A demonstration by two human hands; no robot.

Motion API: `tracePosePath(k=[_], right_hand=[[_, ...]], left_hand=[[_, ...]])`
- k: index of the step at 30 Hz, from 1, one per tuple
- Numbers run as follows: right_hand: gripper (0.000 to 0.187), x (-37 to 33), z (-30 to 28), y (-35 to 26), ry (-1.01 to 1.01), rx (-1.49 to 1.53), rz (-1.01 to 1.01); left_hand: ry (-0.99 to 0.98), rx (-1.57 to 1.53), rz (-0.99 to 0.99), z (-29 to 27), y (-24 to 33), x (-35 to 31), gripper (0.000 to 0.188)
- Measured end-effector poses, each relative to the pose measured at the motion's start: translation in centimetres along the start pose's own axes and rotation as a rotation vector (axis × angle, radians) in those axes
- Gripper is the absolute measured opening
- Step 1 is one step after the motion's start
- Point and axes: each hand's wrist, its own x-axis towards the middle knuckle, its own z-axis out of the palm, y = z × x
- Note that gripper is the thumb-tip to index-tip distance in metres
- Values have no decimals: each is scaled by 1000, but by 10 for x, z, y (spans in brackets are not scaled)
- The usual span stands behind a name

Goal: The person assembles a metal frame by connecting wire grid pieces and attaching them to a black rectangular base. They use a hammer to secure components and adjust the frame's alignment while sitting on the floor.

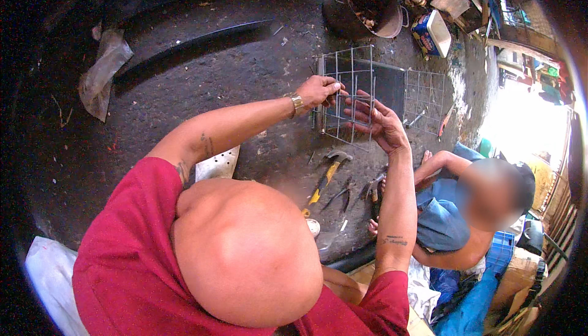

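A wire grid panel (pixel 372 66) is raised off the dark ground in front of me. My left hand (pixel 321 92), with a metal watch at the wrist, pinches its left side between thumb and fingers. Against the panel's lower right side rests my right hand (pixel 386 126), its fingers stretched out and spread behind the wires; the thumb lies near a wire. Beneath the panel is a flat dark plate (pixel 389 85). Another wire grid (pixel 427 94) lies to its right. Nearer to me sits a claw hammer (pixel 324 180) with a yellow and black handle.
A co-worker (pixel 444 213) sits low at the right, hands near a tool. Pliers (pixel 347 199) lie by the hammer. At the far side stand a large rusty pot (pixel 340 14) and a blue and white tub (pixel 436 34). A plastic bag (pixel 104 75) lies left.
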Motion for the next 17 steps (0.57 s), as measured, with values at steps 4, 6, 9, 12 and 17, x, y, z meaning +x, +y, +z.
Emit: tracePosePath(k=[4, 6, 9, 12, 17], right_hand=[[77, -1, 1, 1, 21, -4, -3], [80, 0, 1, 3, 22, 4, -11], [81, 1, 1, 5, 1, 20, -34], [82, 0, 0, 6, 10, 29, -34], [81, 2, -3, 3, 8, 4, -20]], left_hand=[[10, -7, 34, 2, 0, -4, 39], [31, 2, 50, 3, 0, -5, 38], [73, -24, 90, 9, 1, -6, 33], [85, -30, 81, 12, 3, -10, 33], [76, 0, 40, 14, 6, -11, 32]])
